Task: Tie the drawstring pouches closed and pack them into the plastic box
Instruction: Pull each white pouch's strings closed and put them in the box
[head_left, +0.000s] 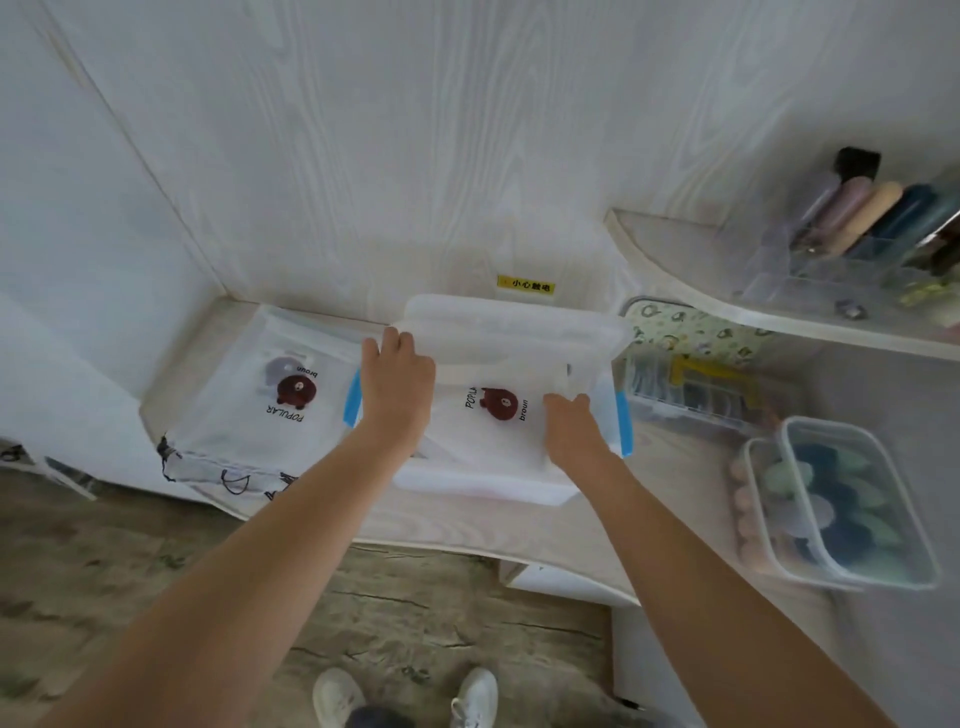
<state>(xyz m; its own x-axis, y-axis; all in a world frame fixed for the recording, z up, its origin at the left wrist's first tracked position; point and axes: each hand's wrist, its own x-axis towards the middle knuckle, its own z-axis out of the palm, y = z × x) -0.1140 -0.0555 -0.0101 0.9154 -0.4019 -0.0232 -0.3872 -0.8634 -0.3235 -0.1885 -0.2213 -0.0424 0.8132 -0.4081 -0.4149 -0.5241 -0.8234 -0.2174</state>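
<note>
Trouble is likeliest at the plastic box (597, 358), which sits on the desk (467, 525) against the wall with both hands inside or on it; the left hand (397, 384) has its fingers curled over the far left rim, so its grip is closed on the box, while the right hand (574, 426) lies on the pouch in the box (498, 415), its fingers bent at the cloth's right edge, though whether they pinch or merely press I cannot tell; if that hand drags sideways the thin fabric could bunch and ride up over the wall, fouling the blue latches (626, 421) when the lid is fitted; a push without the left hand steadying could slide the light box toward the clear containers (852, 499) on the right; the second pouch (270, 400) lies flat on the desk just left of the box, its dark drawstring (234, 480) trailing at the desk's front edge, where a passing forearm could snag it and pull the pouch to the floor; its cord looks loose, so I judge it not yet tied.
</note>
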